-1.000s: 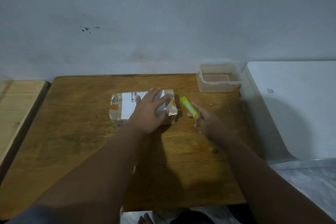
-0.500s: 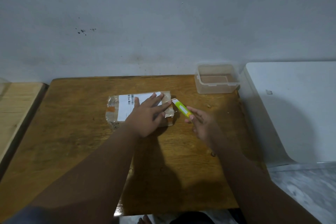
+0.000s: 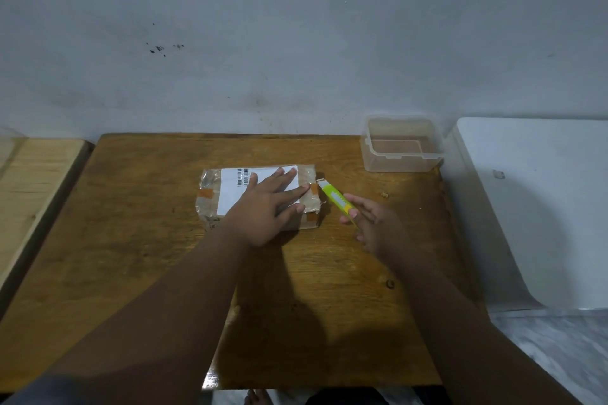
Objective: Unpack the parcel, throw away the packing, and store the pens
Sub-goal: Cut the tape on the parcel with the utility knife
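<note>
A taped brown parcel (image 3: 214, 194) with a white shipping label lies flat in the middle of the wooden table (image 3: 131, 256). My left hand (image 3: 266, 210) presses flat on top of it, fingers spread. My right hand (image 3: 371, 223) grips a yellow-green utility knife (image 3: 337, 202). The knife's blade tip touches the parcel's right end near the top edge. No pens are visible.
A clear plastic container (image 3: 401, 145) stands open at the table's back right corner. A white appliance (image 3: 539, 207) sits right of the table. A lighter wooden surface (image 3: 29, 181) adjoins on the left. The wall runs close behind.
My right hand has brought the knife leftward, from beside the parcel to its right end. My left hand stays pressed on the parcel.
</note>
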